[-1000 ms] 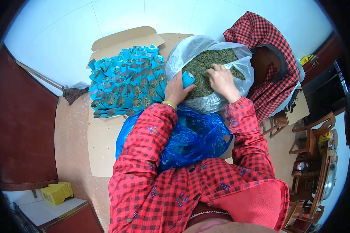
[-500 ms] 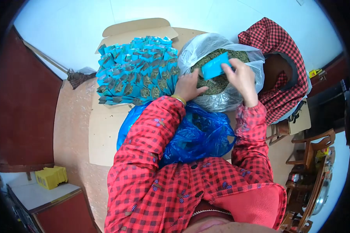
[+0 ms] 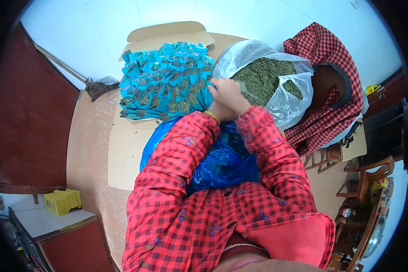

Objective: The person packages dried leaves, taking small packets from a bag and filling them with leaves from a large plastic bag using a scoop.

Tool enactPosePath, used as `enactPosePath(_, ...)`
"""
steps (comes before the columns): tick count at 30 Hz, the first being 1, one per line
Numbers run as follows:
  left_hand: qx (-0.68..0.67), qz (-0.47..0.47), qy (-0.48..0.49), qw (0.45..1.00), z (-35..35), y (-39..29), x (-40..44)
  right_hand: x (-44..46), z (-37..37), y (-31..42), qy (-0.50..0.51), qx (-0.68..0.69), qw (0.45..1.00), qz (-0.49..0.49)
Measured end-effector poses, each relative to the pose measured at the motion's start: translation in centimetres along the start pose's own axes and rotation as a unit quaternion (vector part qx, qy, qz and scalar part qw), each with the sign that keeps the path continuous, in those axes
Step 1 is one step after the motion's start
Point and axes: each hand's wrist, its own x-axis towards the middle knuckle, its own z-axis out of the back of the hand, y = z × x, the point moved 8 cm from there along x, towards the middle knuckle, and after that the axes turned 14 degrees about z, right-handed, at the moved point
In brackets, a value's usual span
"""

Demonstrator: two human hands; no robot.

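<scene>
Side by side, my two hands cross at the right edge of a tight block of open blue packets, several showing dried green leaves inside. My right hand lies over my left, its fingers curled closed against the last packets; what is in them is hidden. Only the back and wrist of my left hand show, with its fingers covered. Just right of them stands a clear plastic bag full of dried leaves. A translucent scoop rests at its near-left side.
A blue plastic bag lies under my forearms, in front of my body. Cardboard spreads beneath the packets. A red-and-black checked cloth drapes at the right, near wooden chairs. A yellow box sits on a cabinet at the lower left.
My right hand has swung left from above the leaf bag to the packets, across my left hand. The blue packet it held over the leaves is no longer distinguishable.
</scene>
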Motion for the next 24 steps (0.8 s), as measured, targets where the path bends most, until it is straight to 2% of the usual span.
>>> enactPosePath(1, 0.016, 0.038, 0.066, 0.997, -0.8, 0.4, 0.0, -0.5, -0.4, 0.2, -0.018, 0.016, 0.999, 0.021)
enactPosePath(3, 0.032, 0.073, 0.132, 0.988, -1.4, 0.5, 0.2, -0.8, -0.2, 0.8, -0.058, 0.047, 0.995, 0.066)
enactPosePath(4, 0.005, 0.048, 0.023, 0.999, 0.5, -0.1, 0.6, -0.6, 0.2, 1.4, -0.078, 0.062, 0.991, 0.09)
enactPosePath(6, -0.022, 0.024, -0.088, 0.996, 3.0, -0.5, 0.8, -0.6, 3.7, 2.2, -0.109, 0.074, 0.988, 0.077)
enactPosePath(8, -0.218, 0.1, 0.002, 0.971, 3.7, 1.0, 1.4, -2.4, 6.8, 3.2, -0.139, 0.086, 0.984, 0.067)
enactPosePath(9, -0.219, 0.101, 0.0, 0.971, 3.6, 1.0, 1.5, -4.2, 5.5, 2.6, 0.015, 0.112, 0.994, -0.004)
enactPosePath(10, -0.216, 0.167, -0.018, 0.962, 3.5, 2.0, 1.6, -6.8, 4.0, 2.3, 0.169, 0.134, 0.973, -0.076)
enactPosePath(11, -0.212, 0.232, -0.035, 0.949, 3.3, 3.0, 1.6, -8.7, 2.7, 3.5, 0.254, 0.157, 0.954, -0.039)
enactPosePath(12, -0.214, 0.231, -0.033, 0.948, 3.1, 3.0, 1.6, -11.2, 1.1, 4.8, 0.335, 0.179, 0.925, -0.004)
enactPosePath(14, -0.194, 0.255, -0.037, 0.946, 2.6, 3.8, 1.5, -14.8, -0.9, 6.9, 0.396, 0.16, 0.904, -0.001)
enactPosePath(16, -0.195, 0.246, -0.059, 0.948, 2.4, 3.9, 1.5, -15.9, -1.3, 8.7, 0.299, 0.188, 0.936, -0.006)
enactPosePath(18, -0.187, 0.233, -0.073, 0.952, 2.7, 3.7, 1.4, -16.9, -2.2, 10.1, 0.329, 0.182, 0.927, -0.005)
enactPosePath(20, -0.176, 0.258, -0.05, 0.949, 2.9, 3.7, 1.1, -17.0, -2.3, 10.2, 0.223, 0.119, 0.968, -0.008)
enactPosePath(21, -0.155, 0.251, -0.042, 0.955, 2.4, 3.7, 1.2, -17.1, -2.0, 10.1, 0.142, 0.134, 0.981, 0.013)
enactPosePath(22, -0.135, 0.242, -0.033, 0.96, 2.1, 3.7, 1.3, -17.4, -2.8, 10.0, 0.143, 0.138, 0.98, 0.019)
enactPosePath(23, -0.144, 0.238, -0.05, 0.959, 2.1, 3.7, 1.2, -18.1, -3.5, 8.4, 0.094, 0.254, 0.959, -0.088)
enactPosePath(24, -0.141, 0.242, -0.054, 0.958, 2.3, 3.7, 1.2, -19.0, -4.3, 7.0, 0.045, 0.362, 0.911, -0.193)
